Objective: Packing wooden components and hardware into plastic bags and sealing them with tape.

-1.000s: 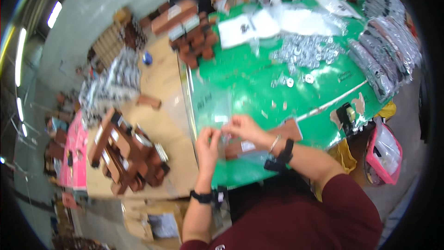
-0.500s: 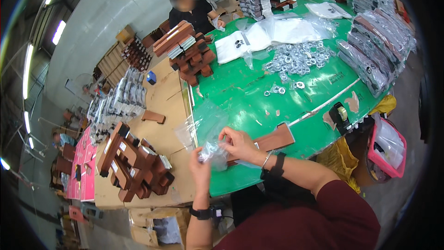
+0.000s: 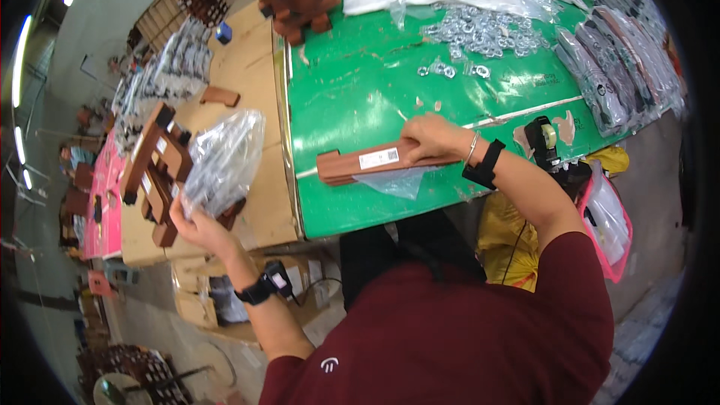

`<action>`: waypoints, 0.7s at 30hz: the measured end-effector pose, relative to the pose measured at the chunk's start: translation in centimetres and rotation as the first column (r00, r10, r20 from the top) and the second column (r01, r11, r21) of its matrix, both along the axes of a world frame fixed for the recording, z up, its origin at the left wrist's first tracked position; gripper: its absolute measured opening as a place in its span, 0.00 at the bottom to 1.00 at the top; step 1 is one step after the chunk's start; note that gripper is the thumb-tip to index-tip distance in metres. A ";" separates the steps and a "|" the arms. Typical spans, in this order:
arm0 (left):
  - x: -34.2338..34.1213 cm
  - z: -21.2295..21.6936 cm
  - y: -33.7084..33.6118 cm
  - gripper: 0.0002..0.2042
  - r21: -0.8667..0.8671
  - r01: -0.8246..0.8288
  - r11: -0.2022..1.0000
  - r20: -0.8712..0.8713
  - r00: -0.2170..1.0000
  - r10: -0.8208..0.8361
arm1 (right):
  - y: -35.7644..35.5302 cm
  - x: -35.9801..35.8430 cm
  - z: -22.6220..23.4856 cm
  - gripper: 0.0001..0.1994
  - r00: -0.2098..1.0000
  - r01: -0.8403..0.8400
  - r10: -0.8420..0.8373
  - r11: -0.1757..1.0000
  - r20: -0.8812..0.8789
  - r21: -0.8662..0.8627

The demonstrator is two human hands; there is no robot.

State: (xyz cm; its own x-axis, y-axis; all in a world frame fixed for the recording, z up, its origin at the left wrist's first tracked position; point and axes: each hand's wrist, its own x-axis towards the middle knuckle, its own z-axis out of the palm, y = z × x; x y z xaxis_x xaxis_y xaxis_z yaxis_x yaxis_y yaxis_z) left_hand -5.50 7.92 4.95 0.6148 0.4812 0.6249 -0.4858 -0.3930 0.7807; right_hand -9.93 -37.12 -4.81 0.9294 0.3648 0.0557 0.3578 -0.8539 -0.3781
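Left hand [image 3: 201, 229] — holding clear bag [image 3: 231, 151], right hand [image 3: 436, 138] — gripping brown bar [image 3: 343, 166]

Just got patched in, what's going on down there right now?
The person's left hand holds up a clear plastic bag in front of a stack of brown pieces. The right hand grips a long brown item with a white label, lying on the green tabletop. Some clear plastic shows along its near edge. Farther back on the green lies a heap of metal rings.
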 end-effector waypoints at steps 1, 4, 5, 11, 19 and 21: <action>0.5 -0.3 -0.2 0.14 0.040 -0.006 0.999 0.025 1.000 0.005 | 0.3 -0.3 0.3 0.27 1.000 -0.006 0.007 0.999 0.012 -0.048; 0.0 -0.7 -1.5 0.19 0.133 0.084 0.988 -0.029 0.996 -0.081 | 2.2 -3.0 2.0 0.28 0.985 0.003 0.006 0.999 0.175 -0.049; -0.1 -0.8 -2.4 0.18 0.221 0.004 0.975 -0.004 1.000 -0.003 | 3.1 -4.3 2.0 0.32 0.970 0.009 0.001 0.999 0.242 -0.043; -0.1 -5.4 -3.6 0.23 0.360 0.153 0.920 -0.183 0.979 -0.091 | 8.0 -10.5 1.6 0.45 0.960 0.204 -0.174 0.972 0.221 -0.118; 1.3 -5.7 -7.0 0.25 0.693 0.168 0.701 -0.403 0.896 0.183 | 7.1 -9.4 1.2 0.41 0.970 0.100 -0.022 0.944 0.243 -0.315; 2.7 -5.8 -7.0 0.26 0.656 0.222 0.721 -0.455 0.879 0.143 | 6.3 -10.2 2.7 0.36 0.985 0.123 -0.099 0.977 0.141 -0.173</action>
State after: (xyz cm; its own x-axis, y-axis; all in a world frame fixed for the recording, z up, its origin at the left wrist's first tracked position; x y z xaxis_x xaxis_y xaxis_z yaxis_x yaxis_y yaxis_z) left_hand -2.79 0.90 -0.88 0.9108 0.0112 0.4127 -0.1855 -0.8820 0.4332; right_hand -20.15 -30.85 -2.13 0.9537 0.2751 0.1218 0.2931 -0.9408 -0.1701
